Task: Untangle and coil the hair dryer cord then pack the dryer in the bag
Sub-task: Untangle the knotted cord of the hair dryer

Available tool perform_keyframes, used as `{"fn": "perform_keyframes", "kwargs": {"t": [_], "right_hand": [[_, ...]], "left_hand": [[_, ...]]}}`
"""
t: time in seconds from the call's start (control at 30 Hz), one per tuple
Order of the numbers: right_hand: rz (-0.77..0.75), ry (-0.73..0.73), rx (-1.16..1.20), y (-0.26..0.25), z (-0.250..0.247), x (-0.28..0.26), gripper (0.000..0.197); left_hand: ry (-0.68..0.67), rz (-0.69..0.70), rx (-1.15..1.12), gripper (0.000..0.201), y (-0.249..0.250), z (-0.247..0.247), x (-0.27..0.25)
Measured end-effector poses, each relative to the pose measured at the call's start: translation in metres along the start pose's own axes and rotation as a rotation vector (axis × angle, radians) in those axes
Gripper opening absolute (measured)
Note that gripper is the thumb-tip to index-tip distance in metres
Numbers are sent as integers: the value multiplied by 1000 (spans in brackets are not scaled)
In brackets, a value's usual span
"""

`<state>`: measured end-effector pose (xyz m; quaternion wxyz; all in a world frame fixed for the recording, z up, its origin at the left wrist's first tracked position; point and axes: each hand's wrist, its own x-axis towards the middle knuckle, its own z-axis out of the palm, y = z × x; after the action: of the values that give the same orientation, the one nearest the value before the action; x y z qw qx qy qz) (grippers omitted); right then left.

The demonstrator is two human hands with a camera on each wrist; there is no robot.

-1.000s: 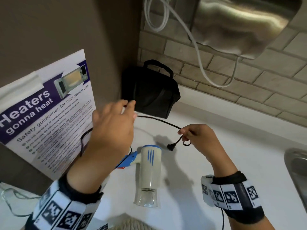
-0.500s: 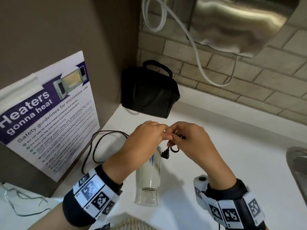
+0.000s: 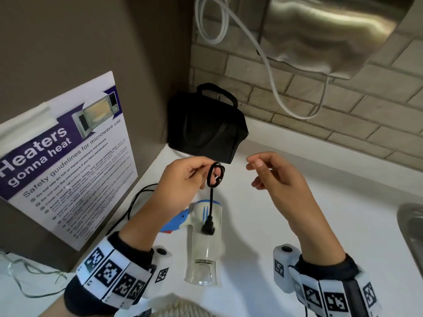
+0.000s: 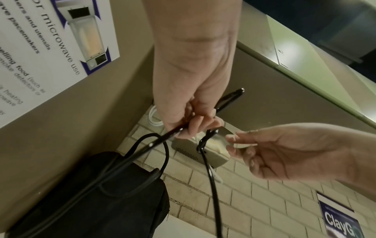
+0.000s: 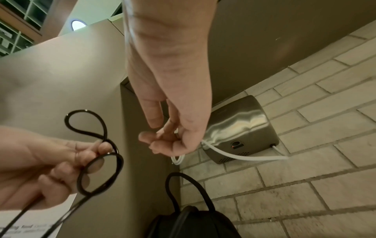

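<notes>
A white and blue hair dryer [image 3: 206, 239] lies on the white counter [image 3: 320, 213], nozzle toward me. My left hand [image 3: 183, 179] pinches a small loop of its black cord [image 3: 215, 177] above the dryer; the plug [image 3: 207, 228] dangles below the loop. In the right wrist view the cord [image 5: 97, 161] forms small loops at the left hand's fingertips. My right hand [image 3: 272, 177] hovers just right of the loop, fingers loosely bent, holding nothing. A black bag [image 3: 203, 131] with a handle stands closed in the back corner. More cord [image 3: 139, 197] trails along the left wall.
A microwave safety poster [image 3: 64, 161] leans on the left wall. A steel hand dryer [image 3: 332, 30] with a white cable [image 3: 274, 76] hangs on the brick wall above. A sink rim [image 3: 412, 229] shows at the right edge. A thin wire [image 3: 29, 280] lies at the lower left.
The hands were together at the cord half a second ago. Now the right hand has let go and moved right, while the left holds the loop with the plug hanging.
</notes>
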<state>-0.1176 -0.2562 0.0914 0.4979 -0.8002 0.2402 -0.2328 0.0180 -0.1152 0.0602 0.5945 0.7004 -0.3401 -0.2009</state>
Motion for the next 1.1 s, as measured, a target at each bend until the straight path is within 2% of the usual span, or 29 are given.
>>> {"fn": "perform_keyframes", "kwargs": {"t": [0.17, 0.3, 0.4, 0.5, 0.67, 0.73, 0.83, 1.0, 1.1], "right_hand": [[-31, -70, 3, 3, 10, -3, 23], [-131, -224, -31, -3, 22, -6, 34], [-199, -291, -104, -6, 30, -4, 29], [-170, -237, -130, -5, 30, 1, 22], [-77, -159, 242, -11, 20, -3, 21], [-84, -162, 290, -10, 17, -4, 19], [-86, -195, 270, -5, 15, -7, 15], [-44, -214, 173, 5, 12, -12, 16], [-5, -247, 106, 10, 8, -11, 17]], "left_hand": [[-80, -15, -56, 46, 6, -2, -4], [-134, 3, -58, 51, 8, 0, -7], [-147, 25, -59, 46, 11, 2, -9], [-102, 3, 20, 38, 11, -4, -9], [-28, -49, 153, 39, -1, -13, -5], [-20, -80, 172, 39, -2, -14, -4], [10, -138, 169, 28, -2, -13, -4], [168, -133, 135, 29, -8, -15, -2], [187, -125, 41, 24, -1, -17, -4]]}}
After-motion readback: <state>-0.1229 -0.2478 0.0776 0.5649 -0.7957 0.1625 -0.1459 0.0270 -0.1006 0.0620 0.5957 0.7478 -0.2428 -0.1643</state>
